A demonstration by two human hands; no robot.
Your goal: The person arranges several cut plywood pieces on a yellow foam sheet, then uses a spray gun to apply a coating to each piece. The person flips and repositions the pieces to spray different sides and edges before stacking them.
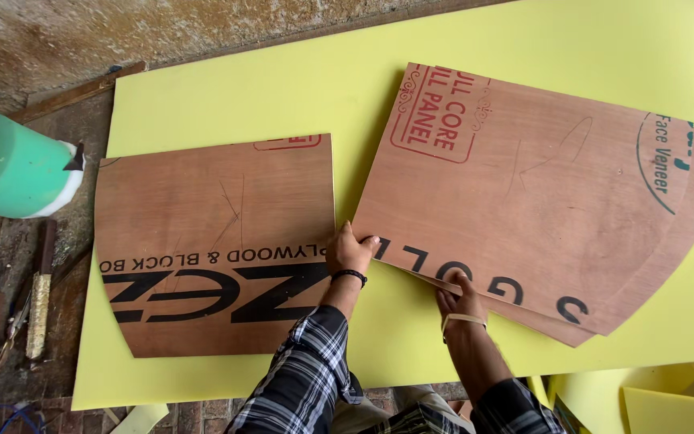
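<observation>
Two stacked brown plywood panels (540, 193) with curved right edges lie on a yellow foam sheet (283, 88). My left hand (349, 251) grips the near left corner of the top panel. My right hand (461, 299) presses flat on the near edge of the stack, fingers on the lower panel. A separate plywood piece (210, 241) with black and red print lies to the left, its right edge just beside my left hand. I wear a black wristband on the left wrist and a tan band on the right.
A roll of green foam (10, 165) rests at the left on a rough bench. Hand tools with worn handles (38, 293) lie below it. Yellow foam offcuts (668, 402) sit at the bottom right. A concrete wall runs along the top.
</observation>
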